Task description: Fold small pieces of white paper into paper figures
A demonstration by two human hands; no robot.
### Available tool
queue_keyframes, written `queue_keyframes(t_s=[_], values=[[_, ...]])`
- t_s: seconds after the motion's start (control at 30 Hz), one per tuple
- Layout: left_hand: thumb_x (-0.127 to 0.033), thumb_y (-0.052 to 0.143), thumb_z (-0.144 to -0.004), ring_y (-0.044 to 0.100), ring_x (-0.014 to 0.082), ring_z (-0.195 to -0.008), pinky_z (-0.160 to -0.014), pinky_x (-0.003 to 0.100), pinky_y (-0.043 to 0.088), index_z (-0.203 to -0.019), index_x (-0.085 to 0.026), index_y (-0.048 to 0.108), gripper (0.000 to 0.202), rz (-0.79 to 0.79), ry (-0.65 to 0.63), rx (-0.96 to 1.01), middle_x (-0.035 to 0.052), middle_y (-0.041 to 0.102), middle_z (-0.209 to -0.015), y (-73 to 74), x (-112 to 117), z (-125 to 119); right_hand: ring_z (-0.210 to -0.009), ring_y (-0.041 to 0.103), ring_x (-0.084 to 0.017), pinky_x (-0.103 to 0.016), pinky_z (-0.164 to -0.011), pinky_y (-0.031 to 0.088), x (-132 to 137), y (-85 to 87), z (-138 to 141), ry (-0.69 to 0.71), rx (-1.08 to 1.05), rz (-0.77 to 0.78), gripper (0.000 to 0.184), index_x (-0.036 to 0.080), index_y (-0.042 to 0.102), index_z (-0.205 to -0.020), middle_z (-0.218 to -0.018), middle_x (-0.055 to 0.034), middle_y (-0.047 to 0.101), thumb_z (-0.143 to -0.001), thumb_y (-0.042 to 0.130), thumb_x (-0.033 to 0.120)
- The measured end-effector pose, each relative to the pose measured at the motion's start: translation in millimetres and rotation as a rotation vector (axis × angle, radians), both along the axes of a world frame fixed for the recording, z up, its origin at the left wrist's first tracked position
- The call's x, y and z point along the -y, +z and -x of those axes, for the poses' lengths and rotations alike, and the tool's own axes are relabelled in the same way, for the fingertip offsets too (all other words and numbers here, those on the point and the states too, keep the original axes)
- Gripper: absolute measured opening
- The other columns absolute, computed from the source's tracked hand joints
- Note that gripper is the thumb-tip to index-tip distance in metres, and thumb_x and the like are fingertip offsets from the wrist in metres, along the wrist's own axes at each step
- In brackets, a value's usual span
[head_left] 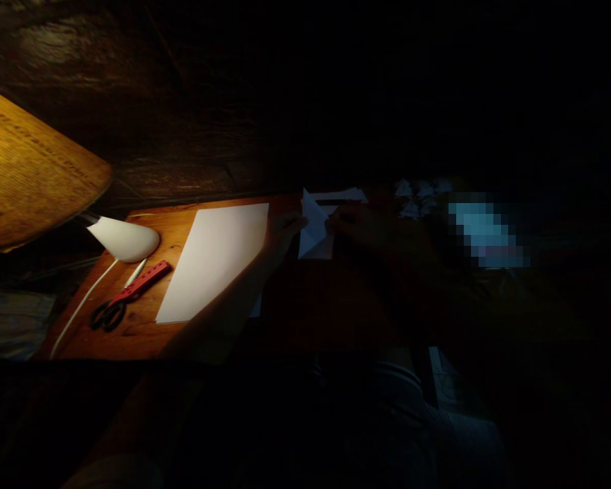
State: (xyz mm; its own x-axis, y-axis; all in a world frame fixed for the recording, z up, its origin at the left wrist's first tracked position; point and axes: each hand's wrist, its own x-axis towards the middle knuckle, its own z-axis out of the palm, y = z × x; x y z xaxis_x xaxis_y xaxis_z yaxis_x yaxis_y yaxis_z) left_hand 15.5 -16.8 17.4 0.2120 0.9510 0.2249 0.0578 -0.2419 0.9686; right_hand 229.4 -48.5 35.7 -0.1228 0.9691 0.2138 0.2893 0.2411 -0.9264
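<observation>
In the dim light a folded white paper [314, 234] stands partly raised on the wooden table [147, 333]. My left hand [285, 231] pinches its left edge. My right hand [354, 221] grips its right side near the top, mostly in shadow. A larger flat white sheet [216, 261] lies just left of my left forearm. More white paper [341, 195] lies behind the folded piece.
A white lamp head [125, 239] shines at the left, its cable [81, 302] running forward. Scissors [109, 314] and a red ruler [142, 280] lie below it. Crumpled white pieces [420, 197] sit at the back right. The right side is dark.
</observation>
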Motion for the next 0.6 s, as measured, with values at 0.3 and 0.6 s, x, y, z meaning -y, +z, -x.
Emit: queue_keyframes(t_s=[0.3, 0.6], values=[[-0.044, 0.081, -0.074, 0.055, 0.0134, -0.067, -0.062, 0.026, 0.043, -0.065, -0.02, 0.069, 0.029, 0.018, -0.097, -0.025, -0.0012, 0.063, -0.066, -0.9, 0, 0, -0.067, 0.051, -0.014, -0.029, -0.062, 0.041, 3, 0.3, 1, 0.064, -0.001, 0.014, 0.055, 0.021, 0.06, -0.067, -0.069, 0.0001, 0.059, -0.076, 0.08, 0.071], [-0.042, 0.088, -0.076, 0.068, 0.0167, -0.075, -0.066, 0.027, 0.052, -0.084, -0.017, 0.076, 0.029, 0.089, -0.082, 0.004, 0.0043, 0.077, -0.081, -16.5, -7, 1, -0.069, 0.053, -0.015, -0.029, -0.062, 0.041, 7, 5.1, 1, 0.129, 0.004, 0.08, 0.05, 0.02, 0.063, -0.067, -0.069, -0.0005, 0.062, -0.073, 0.085, 0.064]])
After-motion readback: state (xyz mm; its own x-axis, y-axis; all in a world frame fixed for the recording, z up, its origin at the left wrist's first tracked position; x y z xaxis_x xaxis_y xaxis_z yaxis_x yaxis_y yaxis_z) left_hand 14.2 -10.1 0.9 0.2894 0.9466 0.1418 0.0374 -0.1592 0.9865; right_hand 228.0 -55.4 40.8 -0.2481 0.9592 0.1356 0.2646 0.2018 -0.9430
